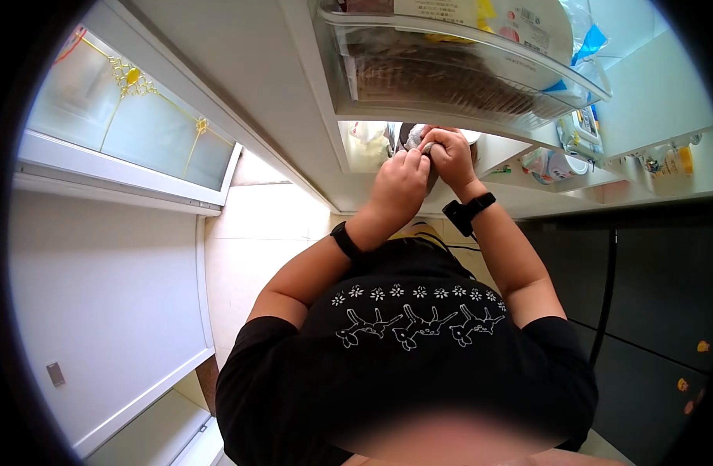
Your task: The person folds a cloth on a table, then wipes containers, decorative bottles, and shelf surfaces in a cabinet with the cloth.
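Pinching from both sides, you've got the fingers of your left hand (403, 183) and right hand (451, 157) curled round a greyish bundle (428, 148), mostly hidden between them, near the clear bin (449, 33)!

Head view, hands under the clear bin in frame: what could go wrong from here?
1. The left hand and right hand meet at a small item, mostly hidden between them; it might slip.
2. The clear bin appears close to both hands; lifting them could bump it.
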A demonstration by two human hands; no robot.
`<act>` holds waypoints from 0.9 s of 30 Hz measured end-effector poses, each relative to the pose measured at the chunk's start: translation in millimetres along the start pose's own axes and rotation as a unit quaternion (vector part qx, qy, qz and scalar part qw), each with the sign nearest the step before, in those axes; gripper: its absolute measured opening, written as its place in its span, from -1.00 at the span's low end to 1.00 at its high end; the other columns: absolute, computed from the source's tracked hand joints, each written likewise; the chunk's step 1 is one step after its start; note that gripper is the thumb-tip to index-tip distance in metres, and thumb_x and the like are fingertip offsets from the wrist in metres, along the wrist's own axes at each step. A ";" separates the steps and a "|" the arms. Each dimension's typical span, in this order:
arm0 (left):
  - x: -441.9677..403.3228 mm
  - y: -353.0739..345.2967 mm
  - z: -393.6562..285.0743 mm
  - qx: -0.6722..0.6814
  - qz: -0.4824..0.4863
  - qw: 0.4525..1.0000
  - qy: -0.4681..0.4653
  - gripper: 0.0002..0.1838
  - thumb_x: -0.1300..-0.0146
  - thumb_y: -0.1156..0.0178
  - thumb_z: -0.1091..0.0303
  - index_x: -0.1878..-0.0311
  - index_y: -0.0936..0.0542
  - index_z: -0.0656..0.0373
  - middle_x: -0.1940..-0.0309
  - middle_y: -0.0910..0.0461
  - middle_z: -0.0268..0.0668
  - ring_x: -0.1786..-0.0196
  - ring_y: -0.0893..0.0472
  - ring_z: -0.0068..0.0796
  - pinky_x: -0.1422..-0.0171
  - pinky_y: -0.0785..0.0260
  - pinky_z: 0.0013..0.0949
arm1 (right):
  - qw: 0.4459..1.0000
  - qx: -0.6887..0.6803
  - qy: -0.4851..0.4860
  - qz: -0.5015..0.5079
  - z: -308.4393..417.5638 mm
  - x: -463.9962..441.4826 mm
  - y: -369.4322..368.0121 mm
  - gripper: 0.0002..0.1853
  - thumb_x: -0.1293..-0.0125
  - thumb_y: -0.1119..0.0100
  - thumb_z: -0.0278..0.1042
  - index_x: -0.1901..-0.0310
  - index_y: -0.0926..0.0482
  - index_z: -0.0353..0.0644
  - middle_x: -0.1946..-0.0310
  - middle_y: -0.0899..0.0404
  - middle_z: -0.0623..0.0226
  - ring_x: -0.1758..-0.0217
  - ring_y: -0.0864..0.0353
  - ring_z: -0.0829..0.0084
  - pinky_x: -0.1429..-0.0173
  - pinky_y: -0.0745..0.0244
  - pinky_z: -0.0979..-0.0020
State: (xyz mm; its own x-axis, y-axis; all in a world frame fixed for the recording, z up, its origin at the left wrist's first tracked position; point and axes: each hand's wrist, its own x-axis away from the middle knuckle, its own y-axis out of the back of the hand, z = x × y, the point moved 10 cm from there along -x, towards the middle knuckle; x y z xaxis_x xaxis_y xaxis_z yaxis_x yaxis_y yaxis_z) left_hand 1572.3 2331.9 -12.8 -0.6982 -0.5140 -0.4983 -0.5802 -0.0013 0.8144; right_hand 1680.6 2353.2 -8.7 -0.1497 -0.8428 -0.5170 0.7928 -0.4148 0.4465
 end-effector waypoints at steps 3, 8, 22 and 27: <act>1.9 -2.5 6.0 0.017 0.011 1.000 0.003 -0.73 -0.17 -0.09 0.46 0.06 -0.55 0.28 0.17 -0.54 -0.15 0.07 -0.56 -0.15 0.01 -0.46 -0.17 | 0.987 -0.118 -0.098 -0.047 -26.4 8.4 8.3 -0.85 -0.06 0.03 -0.64 0.45 -0.58 -0.33 0.43 -0.61 0.21 0.32 -0.57 0.25 0.03 -0.43 0.38; 6.9 16.9 15.2 0.124 -0.054 0.991 -0.005 -0.69 -0.16 -0.17 0.51 0.00 -0.56 0.24 0.25 -0.54 -0.16 0.17 -0.57 -0.11 0.08 -0.47 -0.14 | 0.975 -0.102 -0.123 -0.155 -44.2 29.0 21.7 -0.82 -0.16 -0.03 -0.58 0.23 -0.60 -0.30 0.37 -0.57 0.24 0.32 -0.53 0.23 -0.03 -0.38 0.36; 0.3 7.7 27.6 0.083 -0.018 0.995 0.045 -0.86 -0.14 -0.09 0.53 0.20 -0.48 0.24 0.27 -0.51 -0.13 0.17 -0.56 -0.08 0.10 -0.48 -0.12 | 0.950 0.209 -0.064 0.221 -16.0 -27.8 -29.7 -0.48 -0.21 -0.33 0.03 -0.03 -0.63 -0.24 0.12 -0.67 -0.08 -0.01 -0.61 -0.06 -0.10 -0.48 0.14; 3.7 2.6 42.2 0.094 0.006 0.992 0.086 -0.79 -0.17 -0.13 0.52 0.11 -0.46 0.29 0.21 -0.48 -0.07 0.13 -0.53 -0.02 0.05 -0.46 -0.09 | 0.964 0.125 -0.143 0.185 -30.6 -25.5 -33.9 -0.52 -0.24 -0.29 0.04 0.11 -0.68 -0.29 0.19 -0.69 -0.06 0.07 -0.64 -0.02 -0.06 -0.50 0.16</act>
State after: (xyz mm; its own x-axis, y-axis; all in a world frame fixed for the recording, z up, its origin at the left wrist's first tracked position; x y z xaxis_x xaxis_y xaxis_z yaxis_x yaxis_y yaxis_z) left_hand 1550.6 2366.2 -25.1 -0.6336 -0.6511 -0.4178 -0.6516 0.1581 0.7419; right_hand 1675.5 2399.3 -32.9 -0.0693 -0.9941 -0.0831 0.6613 -0.1082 0.7423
